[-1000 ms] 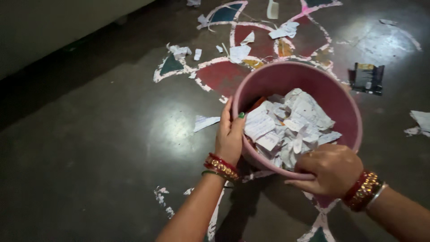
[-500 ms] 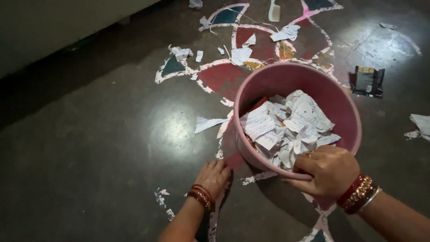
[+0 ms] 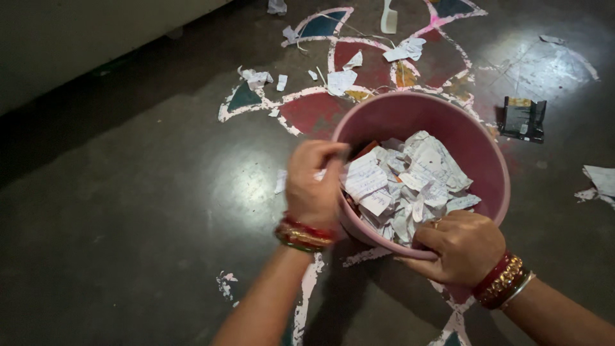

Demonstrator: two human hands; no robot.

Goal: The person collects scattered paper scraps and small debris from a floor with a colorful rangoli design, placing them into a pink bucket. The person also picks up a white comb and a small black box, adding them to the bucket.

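Note:
A pink plastic bucket (image 3: 474,138) stands on a dark floor, holding several torn white paper scraps (image 3: 410,179) with writing on them. My right hand (image 3: 458,247) grips the bucket's near rim, thumb inside. My left hand (image 3: 312,186) hovers at the bucket's left rim with its fingers curled towards the opening. It is blurred, so I cannot see whether anything is in it. Both wrists wear red and gold bangles.
A painted floor pattern (image 3: 314,109) in red, teal and white lies beyond the bucket, strewn with paper scraps (image 3: 339,80). A white comb (image 3: 389,16) lies at the top. A black packet (image 3: 524,118) and torn paper (image 3: 599,179) lie right. A pale wall (image 3: 77,38) runs along the upper left.
My left hand left the bucket's rim, went down to the floor by the bucket's near left side, then rose back to the rim with fingers curled. My right hand kept its grip.

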